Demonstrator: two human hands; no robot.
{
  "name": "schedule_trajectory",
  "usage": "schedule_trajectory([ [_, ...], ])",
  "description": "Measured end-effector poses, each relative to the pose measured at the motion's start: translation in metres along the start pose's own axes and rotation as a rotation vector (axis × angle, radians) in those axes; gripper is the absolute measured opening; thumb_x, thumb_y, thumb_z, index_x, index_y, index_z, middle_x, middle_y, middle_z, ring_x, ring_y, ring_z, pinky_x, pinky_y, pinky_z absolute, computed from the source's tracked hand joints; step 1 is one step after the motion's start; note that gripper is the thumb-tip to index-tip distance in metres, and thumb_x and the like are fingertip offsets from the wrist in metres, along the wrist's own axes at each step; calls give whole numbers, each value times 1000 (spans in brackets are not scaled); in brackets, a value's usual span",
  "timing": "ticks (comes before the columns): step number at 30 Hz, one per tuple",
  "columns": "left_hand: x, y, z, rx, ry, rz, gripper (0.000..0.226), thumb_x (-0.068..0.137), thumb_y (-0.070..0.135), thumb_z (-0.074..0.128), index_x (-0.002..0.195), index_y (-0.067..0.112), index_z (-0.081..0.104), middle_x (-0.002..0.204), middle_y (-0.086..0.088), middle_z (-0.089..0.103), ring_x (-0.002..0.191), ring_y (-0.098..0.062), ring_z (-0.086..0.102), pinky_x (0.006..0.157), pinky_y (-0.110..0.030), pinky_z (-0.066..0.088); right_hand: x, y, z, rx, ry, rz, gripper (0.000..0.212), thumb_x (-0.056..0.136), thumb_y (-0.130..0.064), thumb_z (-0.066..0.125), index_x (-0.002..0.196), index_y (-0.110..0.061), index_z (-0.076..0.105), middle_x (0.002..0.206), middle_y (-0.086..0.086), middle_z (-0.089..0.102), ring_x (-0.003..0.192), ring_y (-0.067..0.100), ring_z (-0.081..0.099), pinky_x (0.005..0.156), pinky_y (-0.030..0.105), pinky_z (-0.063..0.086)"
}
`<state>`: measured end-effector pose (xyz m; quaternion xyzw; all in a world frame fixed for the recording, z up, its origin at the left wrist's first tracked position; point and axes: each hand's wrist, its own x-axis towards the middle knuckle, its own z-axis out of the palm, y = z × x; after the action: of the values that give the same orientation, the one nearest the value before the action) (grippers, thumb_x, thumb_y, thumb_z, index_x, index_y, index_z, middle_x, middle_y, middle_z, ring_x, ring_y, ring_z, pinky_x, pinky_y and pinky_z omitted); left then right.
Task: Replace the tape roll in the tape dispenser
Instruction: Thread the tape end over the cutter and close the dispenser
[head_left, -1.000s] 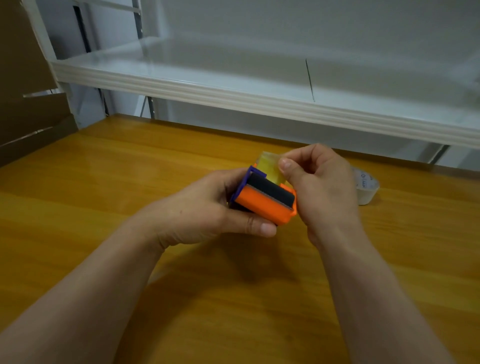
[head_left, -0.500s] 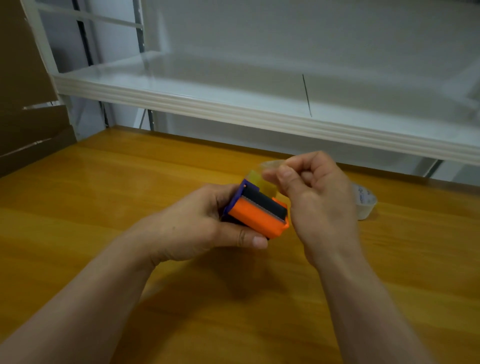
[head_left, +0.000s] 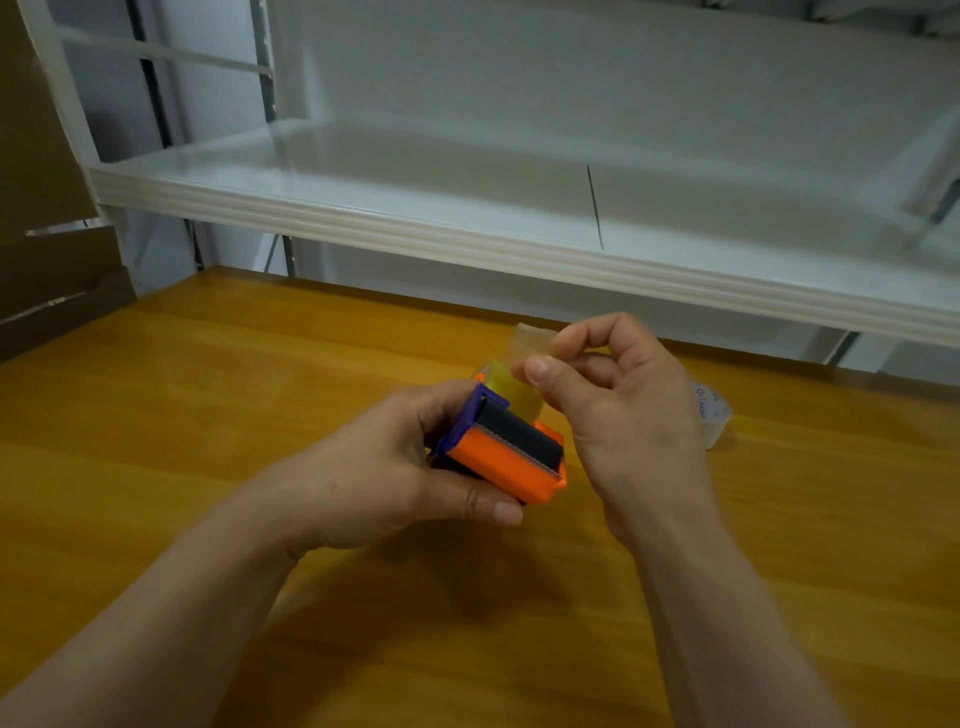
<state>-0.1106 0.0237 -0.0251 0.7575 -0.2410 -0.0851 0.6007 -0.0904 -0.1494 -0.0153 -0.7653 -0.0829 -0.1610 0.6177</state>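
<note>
My left hand (head_left: 384, 467) grips an orange and purple tape dispenser (head_left: 506, 457) with a dark serrated blade strip, held just above the wooden table (head_left: 208, 395). A yellowish clear tape roll (head_left: 511, 387) sits inside the dispenser, mostly hidden behind it. My right hand (head_left: 623, 410) pinches the loose end of the tape (head_left: 530, 338) between thumb and forefinger, lifted a little above the roll. Another tape roll (head_left: 711, 413), clear with a white core, lies on the table behind my right hand, partly hidden.
A white shelf (head_left: 467, 244) runs across above the table's far edge. Brown cardboard (head_left: 47, 260) stands at the left. Open tabletop lies in front of and to the left of my hands.
My right hand has drawn the tape end up and away from the roll. Both hands with the dispenser sit slightly lower in view.
</note>
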Motion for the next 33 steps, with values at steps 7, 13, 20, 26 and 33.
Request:
schedule_trajectory([
  [7, -1, 4, 0, -9, 15, 42, 40, 66, 7, 85, 84, 38, 67, 80, 12, 73, 80, -4, 70, 72, -17, 52, 0, -3, -2, 30, -3, -1, 31, 87, -18, 76, 105, -39, 61, 84, -13, 81, 96, 7, 75, 99, 47, 54],
  [13, -3, 5, -1, -36, -1, 0, 41, 69, -4, 81, 90, 27, 67, 82, 12, 74, 82, -5, 71, 73, -18, 53, 1, -2, -5, 76, -2, -25, 11, 86, -11, 76, 89, -22, 76, 85, -5, 81, 85, 6, 77, 82, 31, 61],
  [20, -1, 1, -1, -43, 24, -4, 41, 68, 2, 83, 96, 29, 70, 88, 7, 75, 89, -11, 72, 78, -23, 54, 2, 2, -5, 128, 15, -16, 14, 86, -10, 75, 84, -24, 75, 85, -3, 81, 86, 9, 77, 74, 28, 58],
  [26, 0, 3, -3, -59, 74, 36, 37, 67, 8, 81, 100, 18, 69, 82, 11, 71, 81, -3, 67, 72, -13, 50, 2, 1, -4, 98, 67, -56, 14, 85, -11, 77, 81, -25, 77, 84, -2, 81, 87, 14, 77, 77, 34, 60],
  [33, 2, 0, -3, 17, 102, 28, 30, 67, 12, 84, 94, 20, 74, 93, 0, 77, 95, -13, 71, 85, -22, 50, 0, -4, -7, 48, 90, -98, 16, 90, -13, 72, 83, -27, 73, 83, -9, 80, 85, 6, 76, 79, 31, 59],
])
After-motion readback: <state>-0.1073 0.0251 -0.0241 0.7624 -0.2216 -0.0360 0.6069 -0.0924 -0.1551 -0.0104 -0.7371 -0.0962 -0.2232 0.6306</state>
